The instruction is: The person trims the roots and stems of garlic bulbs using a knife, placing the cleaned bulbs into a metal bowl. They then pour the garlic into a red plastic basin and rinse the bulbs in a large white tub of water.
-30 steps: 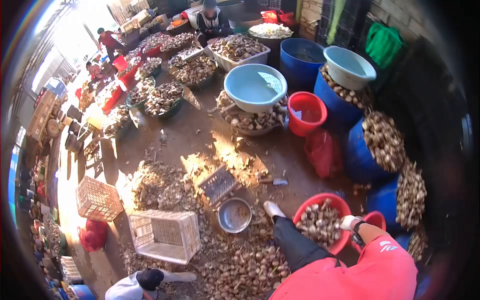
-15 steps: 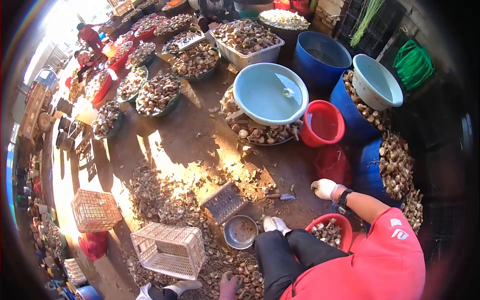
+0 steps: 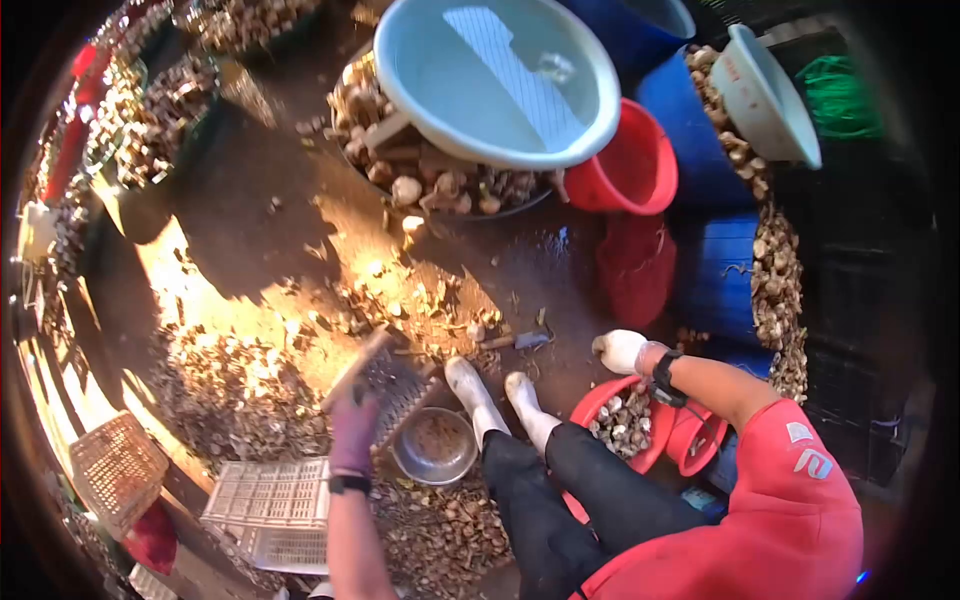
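Clearly, the left hand (image 3: 355,430) is the nearer one to the ribbed, wood-railed board (image 3: 397,385), which lies at its fingers and just to its right; the rails slant forward and rightward from that hand. Blur makes its finger opening and any grip impossible to tell. Well to the right of the board, the right hand (image 3: 622,350) seems folded loosely, nothing showing in it, just beyond the red basin (image 3: 661,425). The metal bowl (image 3: 434,446) sits right of the left hand.

slotted board (image 3: 399,388): matt wooden sides | bowl (image 3: 435,446): shiny metal | large basin (image 3: 492,151): smooth plastic
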